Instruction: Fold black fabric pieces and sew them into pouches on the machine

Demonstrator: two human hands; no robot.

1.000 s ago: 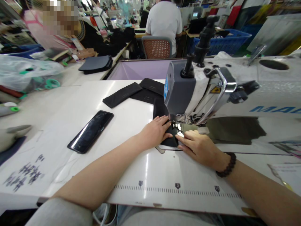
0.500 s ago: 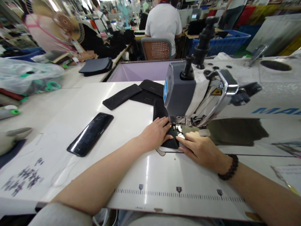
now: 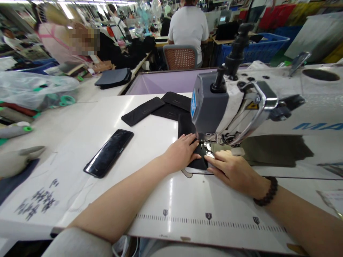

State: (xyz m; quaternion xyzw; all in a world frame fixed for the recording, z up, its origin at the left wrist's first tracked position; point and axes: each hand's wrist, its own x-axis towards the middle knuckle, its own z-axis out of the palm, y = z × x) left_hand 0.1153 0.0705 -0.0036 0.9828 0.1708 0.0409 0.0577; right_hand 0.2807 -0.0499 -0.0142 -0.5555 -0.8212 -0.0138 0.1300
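My left hand point(image 3: 182, 152) lies flat on a dark fabric piece point(image 3: 198, 162), fingers stretched forward and thumb apart, just left of the presser foot point(image 3: 208, 147) of a sewing machine point(image 3: 211, 101). On the other side of the foot, my right hand point(image 3: 233, 169) rests with its index finger extended onto the work and the thumb below it. Its remaining fingers bend partly, near an olive strip beside the foot. What lies beneath the right palm is hidden. Behind my left fingers, more black fabric point(image 3: 185, 123) spreads under the machine head.
Flat black fabric pieces point(image 3: 143, 111) lie behind my left hand. A phone point(image 3: 109, 152) rests on the white table point(image 3: 150, 203). Olive fabric point(image 3: 276, 150) lies under the machine arm. Thread cones point(image 3: 16, 131) stand at left. A person in white point(image 3: 189, 26) sits ahead.
The whole view has shifted slightly, so things appear a little further right. Both hands keep their places beside the presser foot, with no clear change in the fabric.
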